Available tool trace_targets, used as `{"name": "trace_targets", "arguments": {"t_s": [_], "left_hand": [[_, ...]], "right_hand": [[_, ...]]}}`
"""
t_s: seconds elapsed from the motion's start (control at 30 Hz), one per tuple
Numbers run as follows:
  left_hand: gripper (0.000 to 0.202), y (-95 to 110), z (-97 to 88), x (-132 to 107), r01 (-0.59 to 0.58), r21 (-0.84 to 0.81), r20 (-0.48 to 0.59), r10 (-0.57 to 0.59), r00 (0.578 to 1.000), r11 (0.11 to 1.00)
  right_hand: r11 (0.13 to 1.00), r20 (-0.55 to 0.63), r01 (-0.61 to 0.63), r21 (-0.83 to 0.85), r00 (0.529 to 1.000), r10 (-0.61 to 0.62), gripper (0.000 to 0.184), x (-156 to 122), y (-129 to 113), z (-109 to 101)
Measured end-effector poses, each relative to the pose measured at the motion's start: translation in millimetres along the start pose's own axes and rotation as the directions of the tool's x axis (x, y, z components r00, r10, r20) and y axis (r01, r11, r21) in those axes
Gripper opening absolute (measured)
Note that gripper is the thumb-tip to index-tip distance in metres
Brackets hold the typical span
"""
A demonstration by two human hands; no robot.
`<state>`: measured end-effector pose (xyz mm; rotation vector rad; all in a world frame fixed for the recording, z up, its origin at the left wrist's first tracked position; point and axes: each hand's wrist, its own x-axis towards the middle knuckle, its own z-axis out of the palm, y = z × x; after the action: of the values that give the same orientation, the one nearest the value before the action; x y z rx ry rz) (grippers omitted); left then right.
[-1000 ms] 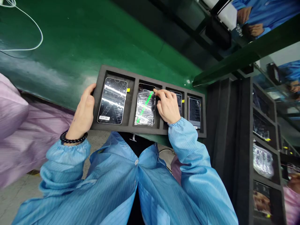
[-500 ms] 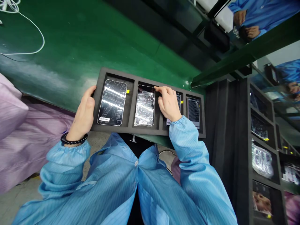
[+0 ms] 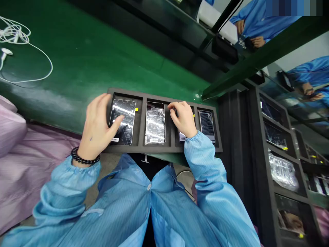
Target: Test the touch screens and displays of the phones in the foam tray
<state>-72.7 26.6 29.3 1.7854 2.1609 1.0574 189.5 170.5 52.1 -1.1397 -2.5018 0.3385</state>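
Observation:
A dark foam tray [image 3: 128,149] with several compartments lies at the near edge of the green bench, a phone in each. My left hand [image 3: 99,125] is open over the tray's left end, its thumb above the leftmost phone [image 3: 125,128]. My right hand [image 3: 184,118] hovers over the third compartment, thumb and index finger apart and nothing between them. Its fingertips are near the right edge of the second phone [image 3: 155,125], which carries wrinkled clear film. The third phone [image 3: 182,137] is mostly hidden under my right hand. At the right end sits a phone with lines of text [image 3: 207,125].
White earphones [image 3: 15,36] with a coiled cord lie on the green bench [image 3: 84,51]. Stacked foam trays [image 3: 259,151] with phones and a clear plastic-wrapped item [image 3: 282,171] stand to the right. Co-workers in blue [image 3: 264,20] sit beyond the frame. Pink cloth [image 3: 38,171] is at left.
My left hand has left the tray's left edge and moved right over the first phone. My right hand's fingers have come off the second phone's upper right corner.

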Motion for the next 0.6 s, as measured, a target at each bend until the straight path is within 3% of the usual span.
{"name": "trace_targets", "arguments": {"t_s": [0.07,0.13,0.23,0.33,0.4,0.47,0.53,0.6], "left_hand": [[0.060,17.8,8.5,23.8,-0.167,0.049,0.124,0.160,0.979,0.985],[0.047,33.6,25.3,47.7,-0.262,0.033,0.218,0.249,0.944,0.964],[0.039,48.3,50.3,74.3,-0.334,-0.038,0.350,0.326,0.878,0.942],[0.041,49.6,53.6,86.7,-0.380,-0.181,0.419,0.420,0.805,0.907],[0.044,43.2,44.1,90.2,-0.292,-0.423,0.428,0.473,0.770,0.858],[0.047,32.2,33.3,92.8,-0.054,-0.703,0.407,0.464,0.787,0.709],[0.052,18.4,26.9,96.0,0.162,-0.839,0.422,0.434,0.795,0.520],[0.058,3.2,26.3,100.3,0.251,-0.891,0.403,0.403,0.822,0.380]], "right_hand": [[1.000,-0.017,-0.001,0.014,1.000,0.001,0.020,-0.2,-3.7,-3.0],[1.000,-0.028,0.007,0.019,1.000,-0.006,0.019,-2.4,-8.2,-7.4],[1.000,-0.040,0.018,0.012,0.999,-0.017,0.019,-9.4,-12.1,-16.0],[1.000,-0.072,0.004,0.008,0.997,-0.003,0.020,-17.2,-8.7,-23.6],[1.000,-0.086,-0.012,0.028,0.996,0.014,0.023,-19.5,-3.6,-24.7],[0.998,-0.057,-0.001,0.058,0.998,0.005,0.028,-17.8,1.2,-21.3],[0.997,0.001,0.039,0.063,0.999,-0.039,0.034,-12.9,4.0,-14.3],[0.997,0.044,0.073,0.040,0.996,-0.074,0.039,-6.6,4.7,-6.1]]}}
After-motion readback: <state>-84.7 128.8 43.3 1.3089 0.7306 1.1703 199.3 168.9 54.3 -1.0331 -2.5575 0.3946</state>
